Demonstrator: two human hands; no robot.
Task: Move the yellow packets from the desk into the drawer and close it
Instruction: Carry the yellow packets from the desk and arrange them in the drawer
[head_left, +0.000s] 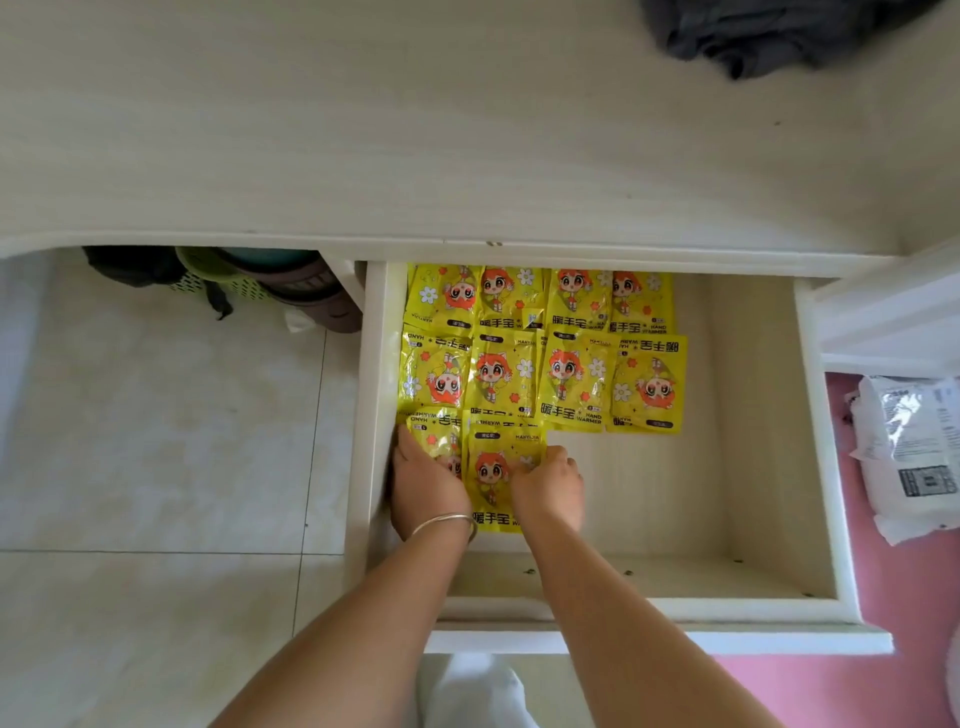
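The pale wooden drawer (753, 467) is pulled out wide under the desk top (415, 130). Several yellow hand-warmer packets (540, 353) lie flat in rows across its left half. My left hand (423, 483), with a silver bangle on the wrist, presses flat on the nearest-left packet (439, 434) against the drawer's left wall. My right hand (548, 488) rests fingers-down on the right edge of the neighbouring front packet (493, 473). No packet shows on the visible desk top.
A dark grey cloth (769, 36) lies at the desk's far right. Under the desk at left sit a green basket (228, 283) and other items on pale tiles. A white plastic parcel (909, 457) lies on a pink surface to the right. The drawer's right half shows bare wood.
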